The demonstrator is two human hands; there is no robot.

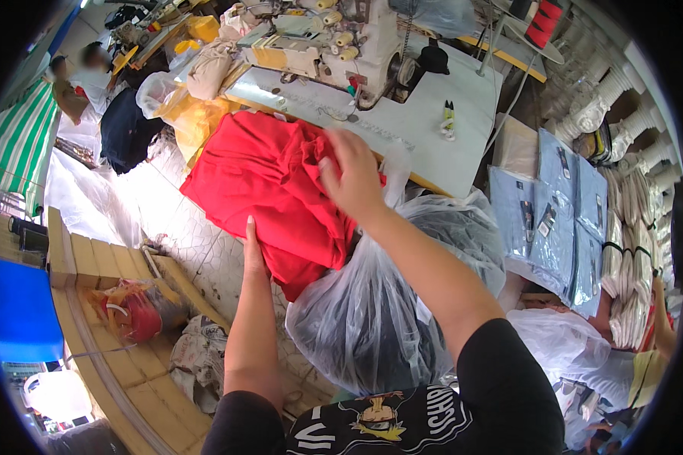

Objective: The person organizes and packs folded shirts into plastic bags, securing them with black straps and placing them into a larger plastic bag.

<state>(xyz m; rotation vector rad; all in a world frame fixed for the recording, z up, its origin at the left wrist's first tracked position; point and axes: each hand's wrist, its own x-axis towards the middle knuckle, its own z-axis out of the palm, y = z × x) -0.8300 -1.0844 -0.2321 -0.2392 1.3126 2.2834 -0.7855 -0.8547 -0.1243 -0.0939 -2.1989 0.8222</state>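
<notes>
A large bundle of red fabric [262, 178], loosely folded with creases, lies tilted before me against the front edge of the sewing table. My left hand [255, 246] grips its lower left side, thumb on top and the other fingers hidden beneath the cloth. Over the bundle's right side is my right hand [354, 176], slightly blurred, its thumb apart from its fingers and nothing visibly grasped. Directly below the cloth, a clear plastic bag [372, 311] bulges with dark contents.
An industrial sewing machine [357, 53] stands on the pale table [425, 155], near small yellow-handled snips [448, 121]. Packaged light-blue shirts [550, 216] are stacked at right. A tan wooden bench [118, 353] carries a bagged red item [136, 315] at left. Two people are at far left.
</notes>
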